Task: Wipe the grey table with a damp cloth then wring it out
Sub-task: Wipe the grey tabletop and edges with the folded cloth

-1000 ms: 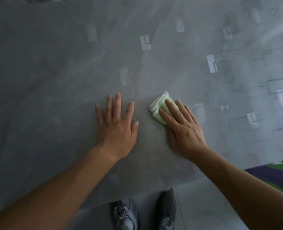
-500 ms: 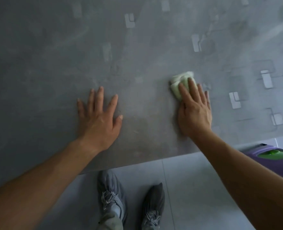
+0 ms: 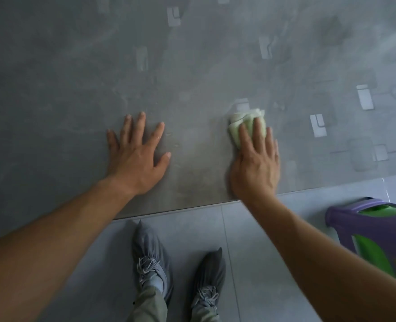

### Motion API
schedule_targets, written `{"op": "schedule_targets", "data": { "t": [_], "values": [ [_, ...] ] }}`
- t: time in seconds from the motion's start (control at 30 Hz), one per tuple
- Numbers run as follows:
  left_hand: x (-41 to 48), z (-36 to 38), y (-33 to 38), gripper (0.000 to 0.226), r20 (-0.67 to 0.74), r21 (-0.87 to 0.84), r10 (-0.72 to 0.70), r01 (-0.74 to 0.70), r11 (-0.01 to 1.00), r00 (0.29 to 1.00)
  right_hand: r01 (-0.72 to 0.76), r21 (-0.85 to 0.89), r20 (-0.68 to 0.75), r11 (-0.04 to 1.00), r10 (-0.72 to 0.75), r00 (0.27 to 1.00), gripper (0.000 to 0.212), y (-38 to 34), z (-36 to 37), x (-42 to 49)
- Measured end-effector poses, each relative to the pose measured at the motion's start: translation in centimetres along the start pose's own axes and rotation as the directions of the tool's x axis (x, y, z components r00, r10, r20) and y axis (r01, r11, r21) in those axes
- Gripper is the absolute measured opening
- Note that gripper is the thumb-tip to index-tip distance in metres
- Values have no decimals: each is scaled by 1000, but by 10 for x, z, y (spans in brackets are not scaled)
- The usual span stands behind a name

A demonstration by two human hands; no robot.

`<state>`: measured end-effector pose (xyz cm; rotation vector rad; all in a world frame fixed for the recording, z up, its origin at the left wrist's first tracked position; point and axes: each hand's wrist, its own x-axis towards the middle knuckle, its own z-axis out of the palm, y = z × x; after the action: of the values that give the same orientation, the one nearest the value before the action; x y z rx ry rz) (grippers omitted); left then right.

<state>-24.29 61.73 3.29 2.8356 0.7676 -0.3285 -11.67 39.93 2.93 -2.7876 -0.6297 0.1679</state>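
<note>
A: Where is the cloth, and how is it oriented?

B: The folded pale-green cloth (image 3: 238, 130) lies on the grey stone-look table (image 3: 52, 89), near its front edge. The long axis appears to run from the front edge toward the far edge, in line with the fingers. The layered end points away from the person, and the part under the palm is hidden.

A: Hands?

B: The right hand (image 3: 255, 166) presses flat on the cloth with its fingers straight. The left hand (image 3: 136, 159) is spread flat on bare table, well apart from the cloth, and holds nothing.

A: Floor?

B: A purple-and-green plastic bin (image 3: 373, 224) stands to the right, and grey shoes (image 3: 150, 263) are below the edge.
</note>
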Motion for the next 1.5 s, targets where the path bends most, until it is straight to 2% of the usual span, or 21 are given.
{"op": "schedule_targets", "data": {
  "t": [0.07, 0.17, 0.27, 0.33, 0.4, 0.47, 0.53, 0.6, 0.67, 0.7, 0.77, 0.87, 0.93, 1.0, 1.07, 1.13, 1.2, 1.27, 1.33, 1.4, 1.5],
  "values": [
    [0, 0, 0, 71, -3, 0, -3, 3, 1000, 1000, 154, 18, 8, 988, -155, 988, 72, -23, 10, -30],
    [1, 0, -1, 71, 1, 4, -3, 3, 1000, 1000, 432, 19, 91, 902, -432, 897, 67, -32, 19, -62],
    [1, 3, -3, 69, -3, 15, 11, -11, 1000, 1000, 567, 15, 136, 824, -563, 815, 66, -13, 11, -44],
    [1, 4, -5, 68, -5, 25, 13, -13, 1000, 1000, 479, 6, 113, 878, -476, 872, 69, -2, 6, -20],
    [0, 3, -10, 64, -11, 34, 27, -26, 999, 1000, 207, 29, 60, 978, -208, 976, 70, -7, 4, -5],
    [0, -1, -18, 61, -42, 43, 67, -65, 997, 997, 72, 33, 38, 997, -74, 997, 69, -30, 8, -14],
    [1, -10, -28, 64, -86, 22, 123, -121, 992, 989, 269, 39, 71, 962, -271, 960, 69, -52, 18, -41],
    [5, -19, -42, 65, -135, -17, 141, -145, 989, 981, 522, 62, 130, 851, -525, 841, 67, -64, 25, -63],
    [13, -23, -57, 67, -160, -16, 88, -92, 996, 983, 639, 61, 158, 767, -639, 753, 64, -66, 26, -52],
    [19, -24, -64, 68, -147, -8, 44, -46, 999, 988, 655, 40, 160, 754, -652, 741, 64, -68, 26, -35],
    [30, -22, -75, 68, -96, 19, -30, 32, 999, 995, 592, -1, 135, 806, -587, 799, 63, -76, 28, 5],
    [42, -20, -86, 68, -51, 24, -53, 54, 998, 997, 332, 9, 82, 943, -332, 940, 62, -98, 32, 46],
    [45, -22, -91, 67, -72, -8, -49, 48, 999, 996, 326, -7, 57, 945, -325, 944, 64, -109, 38, 31],
    [50, -26, -97, 68, -104, -36, -62, 58, 998, 993, 502, 2, 90, 865, -500, 861, 67, -108, 40, -4],
    [60, -32, -104, 68, -115, -45, -75, 70, 997, 991, 665, 20, 175, 747, -657, 733, 68, -100, 35, -28],
    [74, -37, -111, 69, -116, -44, -66, 61, 997, 991, 715, 29, 211, 698, -704, 678, 66, -96, 30, -11],
    [91, -41, -116, 72, -113, -36, -55, 51, 998, 992, 626, 17, 182, 780, -618, 765, 62, -105, 29, 32],
    [109, -44, -119, 74, -108, -39, -46, 42, 998, 993, 419, 11, 127, 908, -417, 900, 60, -121, 30, 83],
    [123, -46, -122, 76, -99, -43, -41, 36, 998, 994, 241, 17, 83, 970, -241, 967, 61, -138, 33, 114],
    [134, -49, -124, 76, -85, -47, -30, 27, 999, 996, 222, 12, 49, 975, -222, 974, 62, -147, 38, 111],
    [142, -52, -127, 77, -59, -48, -15, 12, 999, 998, 439, 0, 92, 899, -437, 895, 58, -141, 41, 67]
  ]
}}
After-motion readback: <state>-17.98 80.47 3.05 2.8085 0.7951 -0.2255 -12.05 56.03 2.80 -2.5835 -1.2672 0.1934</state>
